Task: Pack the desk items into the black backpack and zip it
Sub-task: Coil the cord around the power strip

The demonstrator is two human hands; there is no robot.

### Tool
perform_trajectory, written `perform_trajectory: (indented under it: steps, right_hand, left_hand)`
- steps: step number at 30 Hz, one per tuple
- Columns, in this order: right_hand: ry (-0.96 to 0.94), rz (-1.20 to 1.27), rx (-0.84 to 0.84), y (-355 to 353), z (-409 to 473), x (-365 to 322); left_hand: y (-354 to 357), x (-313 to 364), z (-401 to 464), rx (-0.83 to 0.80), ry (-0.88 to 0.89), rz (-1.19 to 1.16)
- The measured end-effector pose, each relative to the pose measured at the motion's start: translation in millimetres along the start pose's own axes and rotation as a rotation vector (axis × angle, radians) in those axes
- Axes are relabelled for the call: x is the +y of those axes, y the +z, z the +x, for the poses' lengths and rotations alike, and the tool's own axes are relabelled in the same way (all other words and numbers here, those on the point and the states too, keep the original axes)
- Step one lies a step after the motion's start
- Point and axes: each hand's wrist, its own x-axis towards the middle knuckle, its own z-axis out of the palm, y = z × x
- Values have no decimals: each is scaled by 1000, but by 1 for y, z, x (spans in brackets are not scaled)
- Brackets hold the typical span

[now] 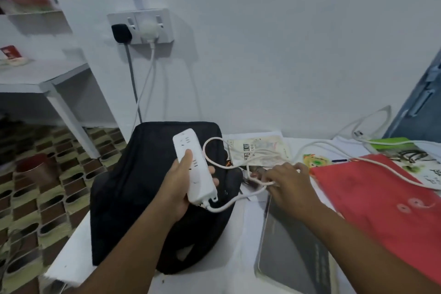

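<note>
Both forearms reach out from the near edge of the desk (71, 267). My left hand (177, 186) wraps thumb-up round one white power strip (194, 167), held above the one black backpack (148, 198) at the desk's left edge. My right hand (290, 187) — fingers curled — pinches the strip's white cable (260, 184) beside one red folder (381, 198) and one grey laptop (293, 250).

At frame centre my left hand (181, 186) grips the white power strip (194, 166) above the black backpack (133, 188). My right hand (290, 184), right of centre, pinches its looped white cable (256, 182). A red folder (381, 198) lies at lower right, a grey box (291, 253) beside it.
</note>
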Motion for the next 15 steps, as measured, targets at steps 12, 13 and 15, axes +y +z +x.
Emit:
perform_trajectory:
  steps: [12, 13, 15]
  right_hand:
    - [495, 1376, 175, -37, -8, -30]
    - [536, 1503, 182, -38, -5, -35]
    - [619, 1729, 197, -40, -1, -40]
  left_hand:
    - [17, -9, 21, -108, -184, -192]
    - [18, -8, 22, -94, -178, -214]
    - [18, -8, 24, -98, -150, -201]
